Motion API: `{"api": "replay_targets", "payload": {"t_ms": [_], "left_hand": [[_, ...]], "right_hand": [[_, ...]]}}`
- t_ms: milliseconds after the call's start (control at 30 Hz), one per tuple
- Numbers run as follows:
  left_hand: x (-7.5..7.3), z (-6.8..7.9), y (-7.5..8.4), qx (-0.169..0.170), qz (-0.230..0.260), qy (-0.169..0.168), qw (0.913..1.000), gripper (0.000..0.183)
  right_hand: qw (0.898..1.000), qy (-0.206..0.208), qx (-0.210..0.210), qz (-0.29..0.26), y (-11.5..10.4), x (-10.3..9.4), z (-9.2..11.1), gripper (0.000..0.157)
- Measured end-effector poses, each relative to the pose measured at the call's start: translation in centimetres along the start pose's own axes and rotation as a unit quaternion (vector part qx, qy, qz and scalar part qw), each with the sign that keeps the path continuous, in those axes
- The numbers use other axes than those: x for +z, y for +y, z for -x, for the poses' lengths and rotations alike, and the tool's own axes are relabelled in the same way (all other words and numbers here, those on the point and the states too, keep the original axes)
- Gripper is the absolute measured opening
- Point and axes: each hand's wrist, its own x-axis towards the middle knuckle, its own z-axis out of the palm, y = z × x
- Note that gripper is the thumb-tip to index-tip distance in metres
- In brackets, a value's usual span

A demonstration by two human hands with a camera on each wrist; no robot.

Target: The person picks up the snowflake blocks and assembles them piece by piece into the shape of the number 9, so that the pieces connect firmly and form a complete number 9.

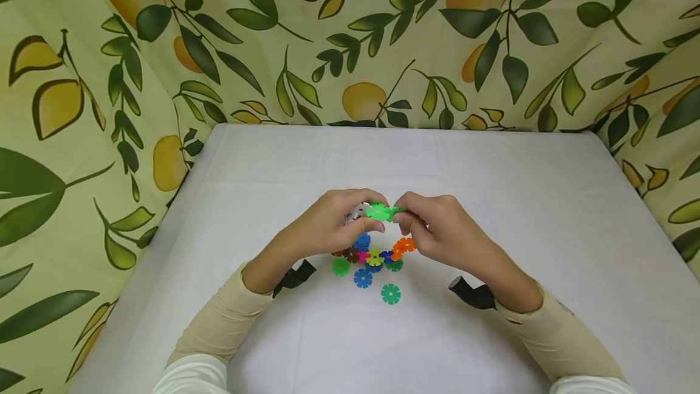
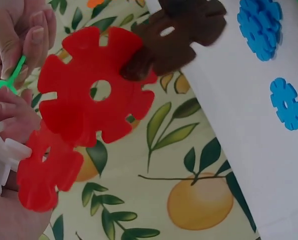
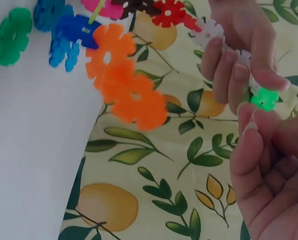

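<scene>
A chain of slotted plastic snowflake discs hangs in a curve below my hands. My left hand point(image 1: 328, 217) grips its white discs point(image 2: 4, 152) and a light green disc point(image 1: 377, 212). Thumb and fingertips of my right hand point(image 1: 443, 224) pinch another green disc, mostly hidden by the fingers, right at the edge of the first. Beyond the white part come red discs point(image 2: 96, 85), then brown discs point(image 2: 173, 37), pink point(image 1: 362, 257), yellow point(image 1: 374, 257) and dark blue point(image 3: 79, 31). Orange discs point(image 3: 134, 97) form the far end, near the right hand.
Loose discs lie on the white-covered table point(image 1: 437, 345) under the chain: a green disc point(image 1: 391, 293) nearest me, a blue disc point(image 1: 363, 278), a light green disc point(image 1: 341, 267) and several others. A leaf-and-fruit patterned curtain point(image 1: 361, 47) rises behind the table and along its sides.
</scene>
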Motion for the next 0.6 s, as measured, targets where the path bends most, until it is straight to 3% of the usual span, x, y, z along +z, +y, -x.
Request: {"api": "replay_targets", "payload": {"t_ms": [133,267,433,533,600], "left_hand": [[-0.1,0.0,-0.1,-0.002,-0.005,-0.013,0.9999,0.026],[-0.3,0.0,-0.3,0.006,-0.010,0.001,0.9999,0.024],[-1.3,0.1,-0.1,0.009,-0.018,0.020,0.9996,0.029],[-2.1,0.4,0.1,-0.004,-0.040,0.027,0.9988,0.032],[-2.6,0.6,0.3,-0.014,-0.058,0.030,0.9978,0.034]], "right_hand": [[1.000,0.008,0.019,0.000,-0.2,0.7,0.0,0.017],[1.000,0.007,0.017,-0.021,-0.1,0.7,-0.3,0.016],[0.999,-0.025,0.015,-0.044,0.1,-0.2,-0.6,0.017],[0.999,-0.022,0.021,-0.034,0.5,-0.9,-0.6,0.023],[0.999,-0.015,0.032,-0.015,0.8,-1.5,-0.5,0.018]]}}
